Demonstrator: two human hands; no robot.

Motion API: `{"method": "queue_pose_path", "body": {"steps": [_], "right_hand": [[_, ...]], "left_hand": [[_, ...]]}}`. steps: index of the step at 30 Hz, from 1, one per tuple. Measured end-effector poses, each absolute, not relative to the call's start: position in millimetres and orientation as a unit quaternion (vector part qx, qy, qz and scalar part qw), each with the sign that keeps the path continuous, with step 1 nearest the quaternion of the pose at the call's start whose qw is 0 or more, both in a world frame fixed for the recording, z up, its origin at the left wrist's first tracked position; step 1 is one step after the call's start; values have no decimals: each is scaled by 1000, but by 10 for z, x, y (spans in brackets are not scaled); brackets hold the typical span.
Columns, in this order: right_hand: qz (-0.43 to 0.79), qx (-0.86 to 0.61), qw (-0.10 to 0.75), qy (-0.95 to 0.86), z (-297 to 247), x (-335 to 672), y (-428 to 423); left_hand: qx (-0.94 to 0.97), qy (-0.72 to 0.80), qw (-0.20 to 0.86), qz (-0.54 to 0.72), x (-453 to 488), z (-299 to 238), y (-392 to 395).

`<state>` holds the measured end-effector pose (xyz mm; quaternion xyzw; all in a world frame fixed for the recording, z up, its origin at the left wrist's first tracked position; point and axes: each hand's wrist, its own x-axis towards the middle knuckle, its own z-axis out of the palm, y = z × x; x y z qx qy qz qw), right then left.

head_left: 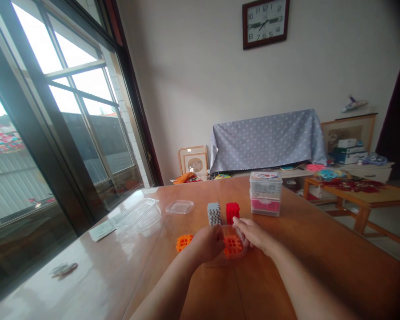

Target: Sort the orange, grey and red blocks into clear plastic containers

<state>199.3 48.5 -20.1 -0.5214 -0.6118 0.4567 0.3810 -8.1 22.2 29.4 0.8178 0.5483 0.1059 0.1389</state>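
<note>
Across the lower half of the frame we had a wooden worktop (226, 293), with the work on it part done, as far as we could judge. Left of centre lay large clear plastic containers (138, 218), and right of centre stood a closed pair of stacked boxes (266, 194), grey showing in the upper and pink in the lower; we took those as finished.

At lower centre was the clear tub (218, 263), open, between our hands. Our left hand (207, 243) was curled over its left side, fingertips bent down out of sight, so we could not tell whether it held anything. Our right hand (251, 231) was half closed at the right rim, thumb raised; whether it gripped or only rested there, we could not tell.

A clear lid (180, 207) lay apart, beyond the tub, not yet on anything. The grey stack (214, 214) and the red stack (233, 213) stood just behind the tub, outside it. Orange lattice pieces (233, 245) showed within the tub, while another orange piece (184, 242) lay outside, left of our left hand. By our judgement, these three outside were what remained.
</note>
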Motion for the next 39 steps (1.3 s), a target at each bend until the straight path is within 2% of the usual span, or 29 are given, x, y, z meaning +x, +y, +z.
{"method": "queue_pose_path", "body": {"steps": [10, 19, 25, 32, 39], "right_hand": [[457, -539, 372, -602, -228, 1987, 503], [471, -534, 374, -594, -304, 2003, 549], [458, -549, 359, -600, -278, 1975, 510], [460, -566, 347, -589, -319, 1974, 564], [454, -564, 343, -599, -290, 1975, 542]], "left_hand": [[810, 536, 188, 143, -82, 327, 149], [801, 523, 153, 250, -878, 712, 114], [790, 557, 144, 210, -1332, 711, 13], [801, 572, 123, 130, -1359, 593, -95], [804, 563, 123, 147, -1370, 552, -66]]}}
